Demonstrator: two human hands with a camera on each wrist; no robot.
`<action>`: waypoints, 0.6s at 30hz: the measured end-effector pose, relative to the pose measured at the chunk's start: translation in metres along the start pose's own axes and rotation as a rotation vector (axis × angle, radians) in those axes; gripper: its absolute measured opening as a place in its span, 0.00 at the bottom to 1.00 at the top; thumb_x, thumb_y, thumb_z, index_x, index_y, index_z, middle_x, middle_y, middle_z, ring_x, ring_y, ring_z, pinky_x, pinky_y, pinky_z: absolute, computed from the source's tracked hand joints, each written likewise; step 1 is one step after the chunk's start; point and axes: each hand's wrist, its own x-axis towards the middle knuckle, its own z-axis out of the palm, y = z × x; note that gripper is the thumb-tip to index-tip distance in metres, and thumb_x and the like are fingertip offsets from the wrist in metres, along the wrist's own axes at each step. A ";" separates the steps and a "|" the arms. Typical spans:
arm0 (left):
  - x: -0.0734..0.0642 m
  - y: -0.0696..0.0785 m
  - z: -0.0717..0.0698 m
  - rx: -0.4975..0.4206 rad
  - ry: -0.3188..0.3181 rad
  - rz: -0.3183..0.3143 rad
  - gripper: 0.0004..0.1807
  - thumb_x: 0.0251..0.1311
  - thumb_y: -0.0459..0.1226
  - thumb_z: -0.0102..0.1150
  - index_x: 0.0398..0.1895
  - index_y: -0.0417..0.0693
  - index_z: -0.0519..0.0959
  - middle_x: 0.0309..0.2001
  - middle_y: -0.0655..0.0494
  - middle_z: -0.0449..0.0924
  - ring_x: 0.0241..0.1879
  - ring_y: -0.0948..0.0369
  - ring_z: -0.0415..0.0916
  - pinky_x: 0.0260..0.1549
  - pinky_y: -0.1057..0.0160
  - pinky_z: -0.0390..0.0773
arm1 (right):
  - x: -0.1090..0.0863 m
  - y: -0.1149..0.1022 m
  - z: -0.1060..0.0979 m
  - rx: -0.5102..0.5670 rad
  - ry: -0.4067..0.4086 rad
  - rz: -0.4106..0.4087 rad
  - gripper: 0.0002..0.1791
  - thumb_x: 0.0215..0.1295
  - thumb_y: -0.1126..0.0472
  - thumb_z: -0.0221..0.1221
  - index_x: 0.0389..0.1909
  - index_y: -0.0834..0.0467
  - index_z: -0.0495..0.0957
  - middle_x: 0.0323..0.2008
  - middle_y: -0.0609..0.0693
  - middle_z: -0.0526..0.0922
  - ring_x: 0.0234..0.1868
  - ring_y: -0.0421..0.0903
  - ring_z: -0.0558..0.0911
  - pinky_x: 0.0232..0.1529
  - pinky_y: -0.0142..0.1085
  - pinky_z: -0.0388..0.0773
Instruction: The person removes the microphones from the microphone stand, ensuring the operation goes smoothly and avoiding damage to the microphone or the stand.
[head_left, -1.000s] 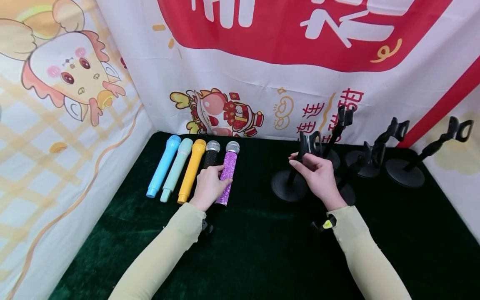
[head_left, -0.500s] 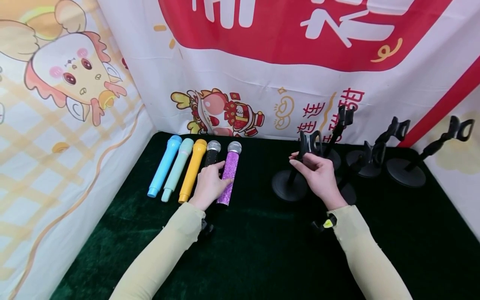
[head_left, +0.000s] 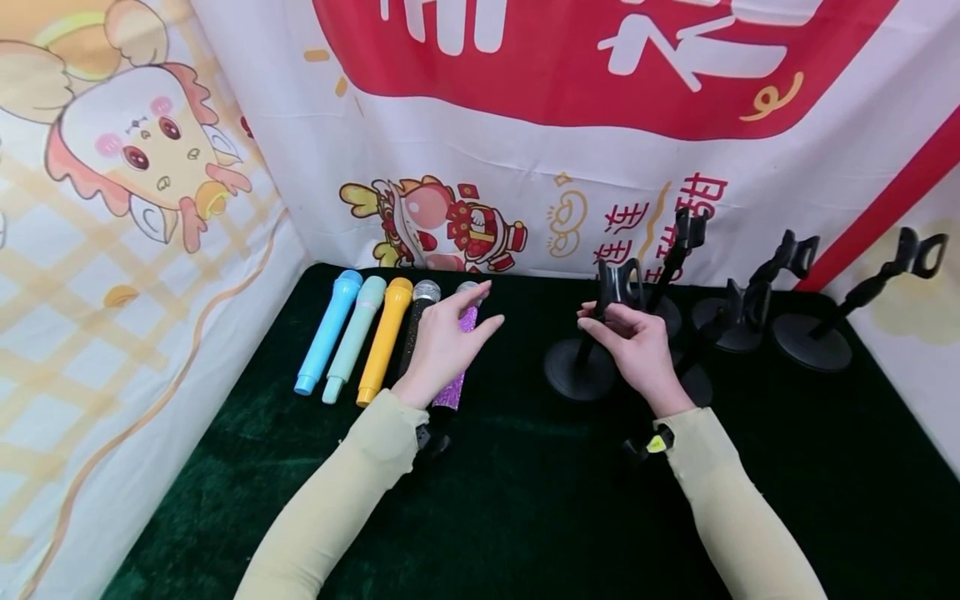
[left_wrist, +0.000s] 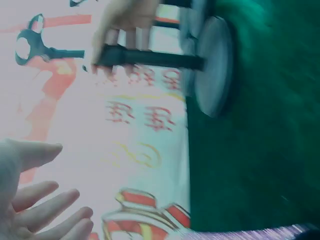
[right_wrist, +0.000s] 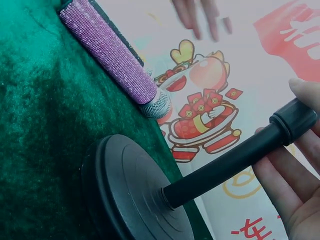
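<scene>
My left hand (head_left: 442, 346) hovers over the purple glitter microphone (head_left: 450, 395), its fingers spread and holding nothing. In the left wrist view, that hand's fingers (left_wrist: 47, 210) point away from the microphone, whose sparkly edge shows at the bottom. The microphone (right_wrist: 112, 52) lies on the cloth in the right wrist view, its silver mesh head toward the backdrop. Beside it lies a black microphone (head_left: 410, 337), partly covered by my left hand. My right hand (head_left: 637, 354) grips the upper pole of a black desktop microphone stand (head_left: 573, 375), which stands upright with its clip on top.
A yellow microphone (head_left: 386, 342), a mint one (head_left: 356, 337) and a blue one (head_left: 330, 333) lie in a row at left. Several more black stands (head_left: 810, 342) stand at right. A printed backdrop (head_left: 480, 150) rises behind the dark green cloth (head_left: 495, 500).
My left hand has lifted off the black and purple microphones and moved right and away from me, its fingers opening out. My right hand stays on the stand.
</scene>
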 end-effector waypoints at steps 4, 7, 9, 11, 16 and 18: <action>0.004 0.019 0.004 -0.075 0.022 0.104 0.24 0.67 0.41 0.68 0.65 0.48 0.79 0.60 0.54 0.81 0.57 0.60 0.79 0.57 0.58 0.77 | -0.001 0.001 0.000 0.028 -0.011 0.033 0.17 0.65 0.55 0.70 0.51 0.60 0.86 0.49 0.52 0.87 0.50 0.47 0.85 0.54 0.32 0.79; 0.005 0.030 0.008 -0.115 0.013 0.138 0.24 0.67 0.41 0.68 0.64 0.49 0.80 0.60 0.54 0.81 0.57 0.60 0.79 0.57 0.59 0.78 | -0.003 -0.002 0.002 0.057 -0.028 0.037 0.16 0.66 0.59 0.69 0.53 0.61 0.85 0.49 0.54 0.87 0.50 0.46 0.85 0.54 0.32 0.79; 0.006 0.034 0.011 -0.138 0.002 0.149 0.23 0.67 0.40 0.68 0.64 0.49 0.80 0.60 0.55 0.81 0.57 0.60 0.79 0.57 0.59 0.77 | -0.005 -0.007 0.003 0.065 -0.039 0.020 0.16 0.67 0.63 0.68 0.53 0.63 0.85 0.50 0.57 0.86 0.49 0.46 0.86 0.54 0.32 0.79; 0.006 0.038 0.014 -0.162 -0.010 0.152 0.23 0.67 0.41 0.68 0.64 0.50 0.80 0.59 0.57 0.82 0.57 0.61 0.79 0.57 0.60 0.77 | -0.007 -0.013 0.004 0.058 -0.046 0.001 0.16 0.67 0.65 0.67 0.54 0.65 0.84 0.51 0.60 0.85 0.49 0.45 0.86 0.53 0.32 0.79; 0.007 0.044 0.021 -0.176 -0.019 0.166 0.23 0.66 0.43 0.69 0.64 0.53 0.80 0.58 0.59 0.82 0.56 0.63 0.79 0.56 0.63 0.77 | -0.008 -0.017 0.005 0.027 -0.051 -0.035 0.16 0.68 0.66 0.67 0.55 0.65 0.84 0.52 0.62 0.84 0.50 0.46 0.86 0.53 0.32 0.80; 0.008 0.047 0.024 -0.183 -0.020 0.170 0.24 0.66 0.43 0.69 0.64 0.53 0.80 0.58 0.59 0.82 0.56 0.62 0.79 0.56 0.63 0.77 | -0.006 -0.017 0.005 0.032 -0.049 -0.050 0.16 0.68 0.66 0.67 0.55 0.65 0.84 0.52 0.62 0.84 0.50 0.46 0.86 0.53 0.33 0.80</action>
